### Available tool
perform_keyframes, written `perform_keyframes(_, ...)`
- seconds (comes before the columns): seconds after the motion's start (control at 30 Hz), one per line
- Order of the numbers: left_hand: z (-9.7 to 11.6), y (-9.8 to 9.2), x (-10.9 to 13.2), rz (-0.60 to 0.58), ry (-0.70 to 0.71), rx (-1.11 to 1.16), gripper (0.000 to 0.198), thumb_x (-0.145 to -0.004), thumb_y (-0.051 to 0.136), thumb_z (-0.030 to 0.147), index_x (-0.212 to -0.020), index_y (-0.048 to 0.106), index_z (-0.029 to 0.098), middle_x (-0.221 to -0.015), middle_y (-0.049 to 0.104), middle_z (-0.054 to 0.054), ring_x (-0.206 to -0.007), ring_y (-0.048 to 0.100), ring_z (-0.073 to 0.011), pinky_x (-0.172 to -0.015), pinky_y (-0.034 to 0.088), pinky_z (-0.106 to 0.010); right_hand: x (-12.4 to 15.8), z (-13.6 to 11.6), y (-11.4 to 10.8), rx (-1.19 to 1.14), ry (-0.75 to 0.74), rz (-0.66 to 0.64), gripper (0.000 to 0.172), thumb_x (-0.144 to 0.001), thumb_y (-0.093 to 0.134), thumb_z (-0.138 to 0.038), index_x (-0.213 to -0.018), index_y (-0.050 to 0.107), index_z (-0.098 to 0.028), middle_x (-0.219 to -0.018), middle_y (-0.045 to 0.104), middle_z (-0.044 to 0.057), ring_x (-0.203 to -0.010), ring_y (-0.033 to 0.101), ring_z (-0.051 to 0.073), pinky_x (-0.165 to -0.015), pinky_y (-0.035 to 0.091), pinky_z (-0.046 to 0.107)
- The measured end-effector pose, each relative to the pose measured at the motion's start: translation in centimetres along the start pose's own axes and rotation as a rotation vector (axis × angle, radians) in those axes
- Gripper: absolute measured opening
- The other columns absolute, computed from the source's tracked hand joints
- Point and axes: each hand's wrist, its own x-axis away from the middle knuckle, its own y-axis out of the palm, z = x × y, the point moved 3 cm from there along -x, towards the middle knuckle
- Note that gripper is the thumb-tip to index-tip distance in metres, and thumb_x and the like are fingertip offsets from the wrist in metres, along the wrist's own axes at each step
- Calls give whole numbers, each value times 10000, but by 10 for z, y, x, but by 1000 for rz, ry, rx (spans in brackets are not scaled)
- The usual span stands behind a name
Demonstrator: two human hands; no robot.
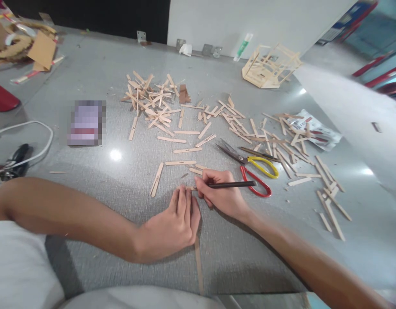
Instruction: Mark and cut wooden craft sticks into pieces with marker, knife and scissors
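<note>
My right hand (219, 189) is closed around a slim black pen (233, 185), its shaft pointing right and its tip end hidden by my fingers. Beside it, my left hand (178, 214) presses its bunched fingertips down on a wooden craft stick (193, 188). Only a short bit of that stick shows between the two hands. Just beyond my hands lies a craft stick with a dark mark (181, 163), and another marked stick (157, 179) lies slanted to the left. To the right rest scissors (245, 161) with one yellow and one red handle.
A heap of craft sticks (153, 98) lies farther back, with more scattered rightward. A stick-built frame (270, 68) stands at the back right near a green-and-white tube (243, 47). On the left are a blurred purple item (86, 122), a white cable (40, 122) and cardboard (42, 49).
</note>
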Motion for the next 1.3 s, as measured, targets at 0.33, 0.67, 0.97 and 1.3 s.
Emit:
perform_keyframes(0.33, -1, -1, -1, 1, -6, -4, 419, -924, 527, 137, -1241, 667, -98, -1181, 738, -303, -1111, 752, -352, -967, 612, -430, 1, 1, -1, 61, -33, -25, 479, -999, 617, -446, -603, 468, -220, -447, 499, -58, -356, 444, 74, -384, 332, 227)
perform_keyframes(0.67, 1, 1, 0, -6, -2, -2, 440, -926, 541, 145, -1264, 648, -115, -1189, 729, -321, -1130, 744, -358, -973, 608, -441, 1, -5, -2, 113, -51, -10, 448, -980, 620, -372, -589, 458, -225, -428, 483, -64, -365, 441, 76, -421, 370, 234)
perform_keyframes(0.97, 2, 2, 0, -9, 2, 11, 438, -936, 546, 159, -1266, 646, -111, -1213, 716, -331, -1133, 741, -361, -973, 599, -451, -2, -2, -1, -112, 34, 18, 473, -913, 710, -483, -599, 472, -221, -492, 589, -33, -330, 459, 67, -368, 366, 217)
perform_keyframes(1.3, 0, -1, -1, -1, -6, -16, 433, -916, 493, 124, -1250, 672, -85, -1186, 745, -282, -1120, 749, -343, -956, 617, -415, -1, 2, 1, -40, 23, -5, 472, -961, 660, -477, -605, 494, -214, -451, 546, -46, -333, 454, 67, -387, 360, 220)
